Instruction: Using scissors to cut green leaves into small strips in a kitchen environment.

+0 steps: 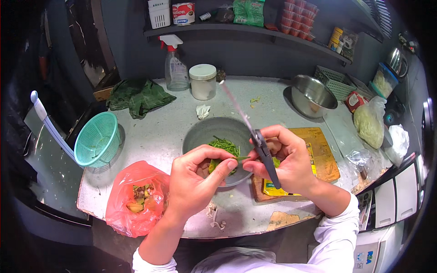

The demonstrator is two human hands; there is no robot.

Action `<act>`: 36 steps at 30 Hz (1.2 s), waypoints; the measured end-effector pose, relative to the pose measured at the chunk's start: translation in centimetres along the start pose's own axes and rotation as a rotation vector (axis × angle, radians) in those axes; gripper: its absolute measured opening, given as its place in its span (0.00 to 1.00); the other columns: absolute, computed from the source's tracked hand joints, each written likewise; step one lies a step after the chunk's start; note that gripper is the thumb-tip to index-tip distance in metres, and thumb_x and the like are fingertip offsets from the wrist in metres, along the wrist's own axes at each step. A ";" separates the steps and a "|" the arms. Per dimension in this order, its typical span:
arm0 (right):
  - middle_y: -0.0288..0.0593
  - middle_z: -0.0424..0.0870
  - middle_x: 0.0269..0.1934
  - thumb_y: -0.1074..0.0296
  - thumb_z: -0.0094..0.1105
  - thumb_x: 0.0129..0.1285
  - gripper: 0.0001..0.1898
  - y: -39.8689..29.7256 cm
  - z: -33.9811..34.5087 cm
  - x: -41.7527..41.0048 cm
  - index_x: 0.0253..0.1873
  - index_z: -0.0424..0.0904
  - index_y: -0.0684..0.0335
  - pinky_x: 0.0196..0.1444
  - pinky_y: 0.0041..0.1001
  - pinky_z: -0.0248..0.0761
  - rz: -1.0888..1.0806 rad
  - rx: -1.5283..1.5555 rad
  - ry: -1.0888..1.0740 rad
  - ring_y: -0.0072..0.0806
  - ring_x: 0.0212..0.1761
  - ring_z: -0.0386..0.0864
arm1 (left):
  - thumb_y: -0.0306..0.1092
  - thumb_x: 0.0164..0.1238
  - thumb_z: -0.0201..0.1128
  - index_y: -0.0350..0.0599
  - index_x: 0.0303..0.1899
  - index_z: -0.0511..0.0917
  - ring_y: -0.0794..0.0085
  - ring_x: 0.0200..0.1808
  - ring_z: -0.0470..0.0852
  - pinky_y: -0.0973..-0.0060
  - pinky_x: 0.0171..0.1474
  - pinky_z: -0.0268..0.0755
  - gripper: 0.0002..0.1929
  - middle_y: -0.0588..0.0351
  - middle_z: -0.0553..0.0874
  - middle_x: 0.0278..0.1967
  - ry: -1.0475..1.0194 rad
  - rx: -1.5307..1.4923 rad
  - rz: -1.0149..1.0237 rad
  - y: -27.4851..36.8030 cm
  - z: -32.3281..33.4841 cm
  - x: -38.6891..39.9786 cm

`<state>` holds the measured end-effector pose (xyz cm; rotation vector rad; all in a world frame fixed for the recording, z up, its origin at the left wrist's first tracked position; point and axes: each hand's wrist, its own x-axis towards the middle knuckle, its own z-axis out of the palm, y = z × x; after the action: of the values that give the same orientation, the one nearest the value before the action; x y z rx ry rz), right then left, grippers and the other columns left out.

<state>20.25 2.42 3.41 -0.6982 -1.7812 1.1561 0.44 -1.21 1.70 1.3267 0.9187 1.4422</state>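
Observation:
My left hand is over the near left rim of a grey bowl, pinching a small green leaf between thumb and forefinger. The fingertips of my right hand touch the leaf's other end. That same hand also holds a knife with a black handle, its narrow blade pointing up and away over the bowl's right side. Shredded green leaves lie in the bowl. Part of a yellowish-green leaf shows beside my left fingers, and a bit of green is partly hidden by my right hand.
A red plastic bag with scraps sits at the near left, below a turquoise basket. To the right lies a wooden cutting board with a yellow packet. Behind stand a spray bottle, a lidded jar and a steel bowl.

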 end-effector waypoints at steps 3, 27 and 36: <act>0.42 0.85 0.41 0.76 0.73 0.56 0.23 0.2 0.0 -0.2 0.54 0.70 0.70 0.45 0.21 0.76 0.020 -0.020 0.039 0.19 0.42 0.82 | 0.25 0.62 0.69 0.34 0.37 0.84 0.81 0.32 0.83 0.83 0.31 0.75 0.05 0.56 0.85 0.33 0.000 0.097 0.025 -0.5 0.2 0.3; 0.41 0.84 0.40 0.77 0.72 0.56 0.25 0.8 0.2 -0.2 0.56 0.69 0.68 0.48 0.24 0.78 -0.053 0.011 0.074 0.22 0.43 0.83 | 0.22 0.62 0.69 0.31 0.39 0.82 0.83 0.29 0.81 0.86 0.29 0.74 0.06 0.56 0.85 0.35 -0.009 0.028 -0.003 -1.1 0.5 0.2; 0.40 0.83 0.35 0.60 0.79 0.51 0.29 -1.2 -0.3 -0.6 0.53 0.74 0.68 0.35 0.20 0.72 -0.059 -0.297 0.004 0.18 0.33 0.79 | 0.29 0.65 0.69 0.34 0.40 0.81 0.86 0.24 0.78 0.87 0.26 0.68 0.09 0.62 0.83 0.25 0.137 -0.122 -0.051 -0.5 -0.1 0.3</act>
<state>20.79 1.58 4.29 -0.8124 -1.9786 0.8581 0.48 -0.76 1.30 1.1190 0.9311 1.5390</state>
